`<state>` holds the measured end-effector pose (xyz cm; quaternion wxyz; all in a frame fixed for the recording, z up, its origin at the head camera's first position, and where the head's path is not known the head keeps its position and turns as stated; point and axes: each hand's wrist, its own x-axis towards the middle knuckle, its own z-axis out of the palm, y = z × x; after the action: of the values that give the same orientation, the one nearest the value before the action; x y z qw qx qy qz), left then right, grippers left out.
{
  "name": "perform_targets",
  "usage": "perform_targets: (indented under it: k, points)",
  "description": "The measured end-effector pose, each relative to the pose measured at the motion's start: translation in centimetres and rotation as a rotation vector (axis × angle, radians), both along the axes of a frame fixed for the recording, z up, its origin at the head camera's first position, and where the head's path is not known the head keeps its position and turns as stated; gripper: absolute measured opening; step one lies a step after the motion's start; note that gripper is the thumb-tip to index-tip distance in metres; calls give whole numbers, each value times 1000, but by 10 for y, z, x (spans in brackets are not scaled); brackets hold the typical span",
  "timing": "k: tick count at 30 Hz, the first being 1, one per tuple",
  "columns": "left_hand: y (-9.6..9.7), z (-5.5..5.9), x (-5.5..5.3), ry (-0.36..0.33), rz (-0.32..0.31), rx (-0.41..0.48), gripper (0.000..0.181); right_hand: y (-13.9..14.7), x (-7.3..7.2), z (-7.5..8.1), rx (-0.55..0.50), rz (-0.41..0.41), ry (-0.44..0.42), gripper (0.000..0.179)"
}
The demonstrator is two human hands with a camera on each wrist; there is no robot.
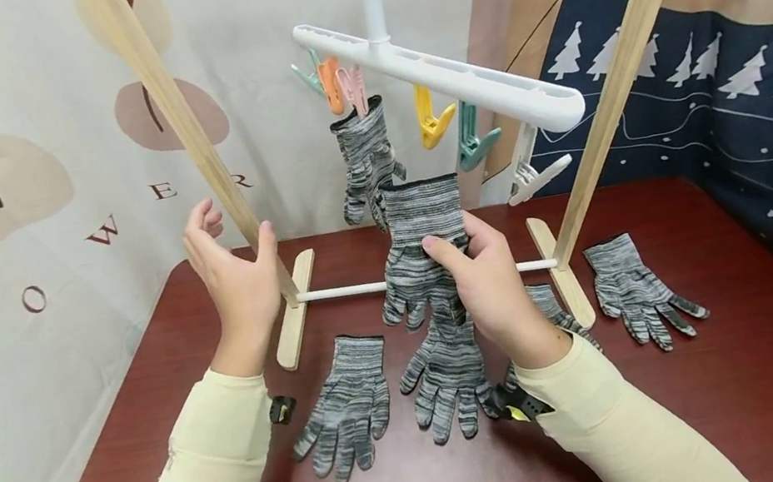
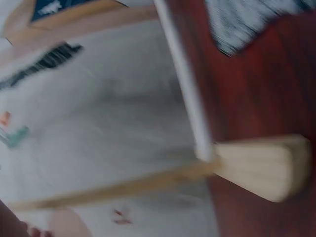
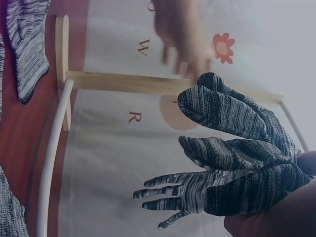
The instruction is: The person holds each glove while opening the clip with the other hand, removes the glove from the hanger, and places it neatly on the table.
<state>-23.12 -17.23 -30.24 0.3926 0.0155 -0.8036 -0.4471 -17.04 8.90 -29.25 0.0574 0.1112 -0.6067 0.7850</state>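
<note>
My right hand [image 1: 496, 291] pinches a grey striped knit glove [image 1: 420, 210] near its cuff, thumb on the near side, the cuff upward and fingers hanging down. In the right wrist view the held glove's fingers [image 3: 222, 111] point left. My left hand [image 1: 237, 281] is raised beside the left wooden post, fingers apart and holding nothing. Behind the held glove, another glove [image 1: 365, 152] hangs by its cuff from a pink clip [image 1: 352, 88] on the white hanger [image 1: 443, 68].
Orange [image 1: 331, 85], yellow [image 1: 433, 115], teal [image 1: 472, 135] and white clips [image 1: 535, 175] also hang from the hanger. A wooden frame [image 1: 631, 59] stands around it. Gloves lie on the red-brown table at left [image 1: 347, 403], middle [image 1: 449, 374] and right [image 1: 637, 290]; another [image 1: 548, 304] is partly behind my right wrist.
</note>
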Motion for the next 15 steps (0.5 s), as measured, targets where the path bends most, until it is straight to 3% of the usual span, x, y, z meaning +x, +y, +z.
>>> perform_targets:
  k: [3,5,7,10,15]
  points:
    - [-14,-16,-8,-238,-15,-67,78,1,0,-2,43,4,-6,37]
    - [-21,-26,-12,-387,-34,-112,74,0,-1,-3,66,12,4,38]
    - [-25,-35,-15,-481,-55,-164,66,0,-1,-4,81,27,13,38]
    - [-29,-45,-18,-543,-98,-205,59,-1,-1,-5,92,36,22,36]
    - [-31,-53,-21,-519,-132,-221,53,-1,-2,-6,103,43,40,33]
